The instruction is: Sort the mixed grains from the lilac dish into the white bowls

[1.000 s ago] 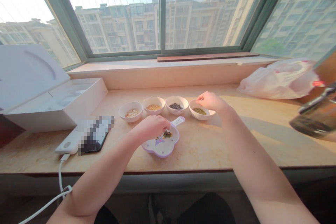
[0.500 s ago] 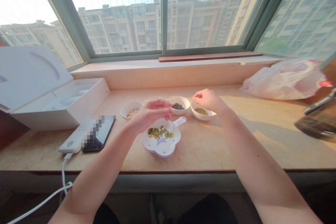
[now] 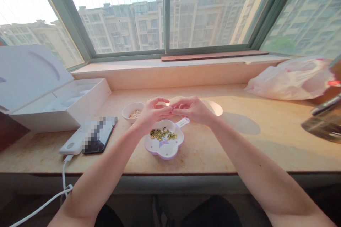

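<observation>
My left hand [image 3: 156, 112] and my right hand [image 3: 190, 109] meet fingertip to fingertip above the back of a flower-shaped dish. Both are closed in a pinch; anything between the fingers is too small to make out. The white and lilac dish [image 3: 170, 149], with a short handle, holds green beans [image 3: 158, 134] and a few yellowish ones. Left of my left hand stands a white bowl [image 3: 128, 113] with pale, reddish-flecked bits in it. Behind my right hand shows the rim of another white bowl [image 3: 217, 107], its contents hidden. My hands mostly cover the bowls between these.
On the left are an open white box [image 3: 61, 113], a white power bank [image 3: 73, 143] with a cable, and a phone [image 3: 102, 138]. A white plastic bag [image 3: 290, 79] and a dark glassy container [image 3: 323, 122] stand at the right. The window runs along the back.
My right hand has moved left from the bowl of green beans to meet my left hand. My left hand has shifted slightly, its fingers now touching the right ones. The dish has stayed put.
</observation>
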Motion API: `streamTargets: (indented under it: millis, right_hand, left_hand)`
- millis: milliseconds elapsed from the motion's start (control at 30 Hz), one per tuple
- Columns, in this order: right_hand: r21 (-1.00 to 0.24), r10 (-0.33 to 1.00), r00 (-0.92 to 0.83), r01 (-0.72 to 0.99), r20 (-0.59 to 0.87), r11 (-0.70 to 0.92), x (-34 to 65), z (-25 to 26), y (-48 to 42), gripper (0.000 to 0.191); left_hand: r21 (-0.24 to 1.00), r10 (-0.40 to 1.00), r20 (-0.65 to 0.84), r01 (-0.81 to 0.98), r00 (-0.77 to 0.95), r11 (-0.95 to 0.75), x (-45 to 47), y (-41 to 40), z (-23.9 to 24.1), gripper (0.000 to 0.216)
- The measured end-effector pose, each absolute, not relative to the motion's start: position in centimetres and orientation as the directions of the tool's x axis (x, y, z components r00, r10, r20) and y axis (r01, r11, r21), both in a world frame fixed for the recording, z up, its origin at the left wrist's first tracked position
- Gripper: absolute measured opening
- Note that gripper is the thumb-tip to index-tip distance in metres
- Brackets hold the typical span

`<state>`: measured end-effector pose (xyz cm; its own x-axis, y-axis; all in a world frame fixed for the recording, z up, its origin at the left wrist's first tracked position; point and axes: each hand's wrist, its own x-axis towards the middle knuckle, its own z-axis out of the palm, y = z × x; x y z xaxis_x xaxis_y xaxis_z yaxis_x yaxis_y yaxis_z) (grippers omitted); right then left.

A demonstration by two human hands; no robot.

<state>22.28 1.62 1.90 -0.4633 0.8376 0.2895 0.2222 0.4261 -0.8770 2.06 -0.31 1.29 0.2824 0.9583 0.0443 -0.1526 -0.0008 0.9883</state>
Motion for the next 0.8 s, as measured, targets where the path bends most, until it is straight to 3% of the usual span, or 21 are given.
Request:
streamTargets:
  millis: [200,300,333,400,500,667,800]
  right_hand:
    - [-0.790,0.815,-0.424,0.297,0.395,0.537,21.8,1.1,2.0,0.030]
    - [-0.711,0.827,-0.396,0.437,0.398,0.551,22.6,1.4,2.3,0.030]
    - [-0.667,0.843,-0.368,0.518,0.392,0.536,23.1,1.5,2.6,0.030]
    - [-0.561,0.882,-0.285,0.687,0.376,0.462,24.4,1.8,3.4,0.029]
    - [-0.437,0.934,-0.162,0.849,0.319,0.297,26.7,1.8,4.9,0.025]
    - [-0.284,0.997,-0.029,0.958,0.072,0.048,29.4,1.4,6.1,0.016]
    - [-0.236,0.999,0.044,0.971,0.024,-0.037,30.0,1.3,6.3,0.014]
  left_hand:
    - [0.996,0.959,0.085,-0.032,0.270,-0.079,2.3,-0.2,1.0,0.026]
    - [0.944,0.945,0.149,0.241,0.293,-0.223,2.2,-0.7,1.3,0.015]
    - [0.871,0.937,0.170,0.399,0.305,-0.288,2.2,-1.0,1.5,0.012]
    - [0.577,0.916,0.175,0.716,0.361,-0.393,2.2,-1.8,1.7,0.015]
    - [0.234,0.880,0.043,0.851,0.473,-0.469,2.1,-2.9,1.6,0.018]
    - [0.084,0.859,-0.079,0.862,0.505,-0.499,2.6,-3.7,0.5,0.021]
    - [0.049,0.850,-0.095,0.855,0.518,-0.516,3.2,-3.6,-0.2,0.021]
